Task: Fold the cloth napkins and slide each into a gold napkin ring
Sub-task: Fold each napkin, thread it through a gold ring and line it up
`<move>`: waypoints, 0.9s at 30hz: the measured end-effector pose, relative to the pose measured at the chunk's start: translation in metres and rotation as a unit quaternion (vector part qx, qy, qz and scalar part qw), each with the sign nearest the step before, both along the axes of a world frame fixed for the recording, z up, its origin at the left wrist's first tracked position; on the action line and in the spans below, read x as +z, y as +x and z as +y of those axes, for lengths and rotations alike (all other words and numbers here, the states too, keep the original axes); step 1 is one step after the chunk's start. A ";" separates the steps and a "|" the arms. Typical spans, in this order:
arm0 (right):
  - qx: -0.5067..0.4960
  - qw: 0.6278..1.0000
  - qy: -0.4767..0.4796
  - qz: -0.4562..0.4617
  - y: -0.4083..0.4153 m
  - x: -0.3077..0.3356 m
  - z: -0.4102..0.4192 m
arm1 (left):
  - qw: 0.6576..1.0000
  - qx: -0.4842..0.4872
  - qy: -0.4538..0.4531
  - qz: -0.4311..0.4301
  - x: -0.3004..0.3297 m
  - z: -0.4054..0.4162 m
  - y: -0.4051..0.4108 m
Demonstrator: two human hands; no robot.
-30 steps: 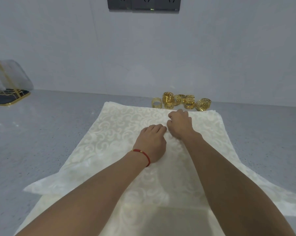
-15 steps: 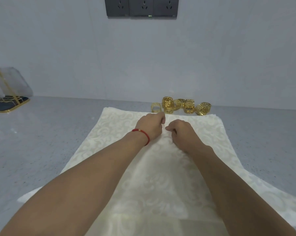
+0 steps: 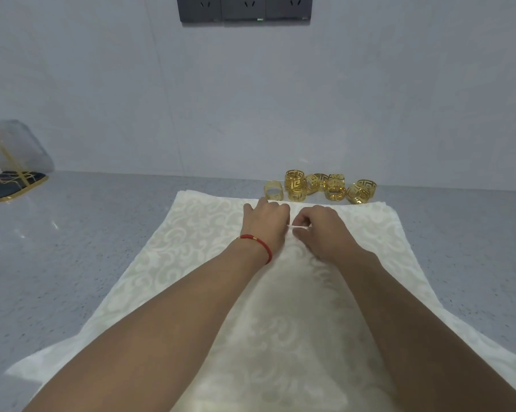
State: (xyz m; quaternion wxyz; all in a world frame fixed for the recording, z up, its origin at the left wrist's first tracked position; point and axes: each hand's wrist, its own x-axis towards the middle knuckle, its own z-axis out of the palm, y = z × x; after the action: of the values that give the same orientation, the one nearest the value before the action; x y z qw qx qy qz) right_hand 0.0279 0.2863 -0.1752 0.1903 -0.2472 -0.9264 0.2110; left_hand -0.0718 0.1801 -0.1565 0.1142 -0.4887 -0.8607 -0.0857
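Counter point(image 3: 72, 263), grey. Napkins point(image 3: 191, 248) stacked flat, centre frame to bottom edge. Left hand point(image 3: 265, 226) and right hand point(image 3: 322, 231) each pinch a small pleat of the top napkin mid-cloth. Rings point(image 3: 319, 187) clustered just beyond the far edge. Step: gathering the cloth; next, likely lift the pinch and draw folds together.

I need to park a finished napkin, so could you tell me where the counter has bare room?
Bare counter lies left of the napkin, short of the stand, and right of it. The rings crowd the far edge.
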 end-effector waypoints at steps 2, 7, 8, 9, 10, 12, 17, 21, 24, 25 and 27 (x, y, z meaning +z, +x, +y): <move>-0.015 0.993 0.106 -0.047 -0.001 0.003 -0.002 | 1.000 -0.006 -0.002 0.029 -0.003 -0.003 0.000; -0.001 0.925 0.371 -0.080 0.009 -0.007 -0.002 | 0.996 -0.054 0.004 0.067 0.000 -0.011 -0.004; 0.007 0.916 0.391 -0.089 0.012 -0.008 -0.001 | 0.994 -0.066 -0.010 0.091 0.002 -0.014 -0.004; 0.016 0.912 0.397 -0.106 0.015 -0.007 -0.001 | 0.989 -0.081 -0.022 0.118 0.004 -0.017 -0.002; 0.032 0.910 0.396 -0.121 0.019 -0.005 -0.001 | 0.984 -0.095 -0.032 0.144 0.005 -0.020 0.000; 0.059 0.919 0.367 -0.133 0.026 -0.005 -0.002 | 0.978 -0.110 -0.041 0.171 0.006 -0.027 0.005; -0.010 0.998 0.052 0.024 0.028 -0.010 -0.010 | 0.994 -0.038 0.094 -0.049 -0.010 -0.028 0.004; -0.056 0.996 -0.020 0.062 0.024 -0.012 -0.008 | 0.959 0.006 0.212 -0.188 -0.024 -0.029 0.001; -0.062 0.997 -0.018 0.034 0.021 -0.014 -0.005 | 0.979 0.004 0.157 -0.127 -0.026 -0.030 0.000; -0.067 0.997 -0.018 0.019 0.020 -0.015 -0.004 | 0.986 0.002 0.135 -0.096 -0.027 -0.030 0.000; -0.079 0.997 -0.004 -0.002 0.017 -0.013 -0.005 | 0.992 0.001 0.109 -0.058 -0.027 -0.029 0.000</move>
State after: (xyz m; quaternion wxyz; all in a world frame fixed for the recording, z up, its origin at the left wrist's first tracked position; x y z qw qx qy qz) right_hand 0.0447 0.2813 -0.1887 0.2034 -0.3212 -0.9035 0.1980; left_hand -0.0715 0.1510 -0.1833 0.1169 -0.4666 -0.8518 -0.2073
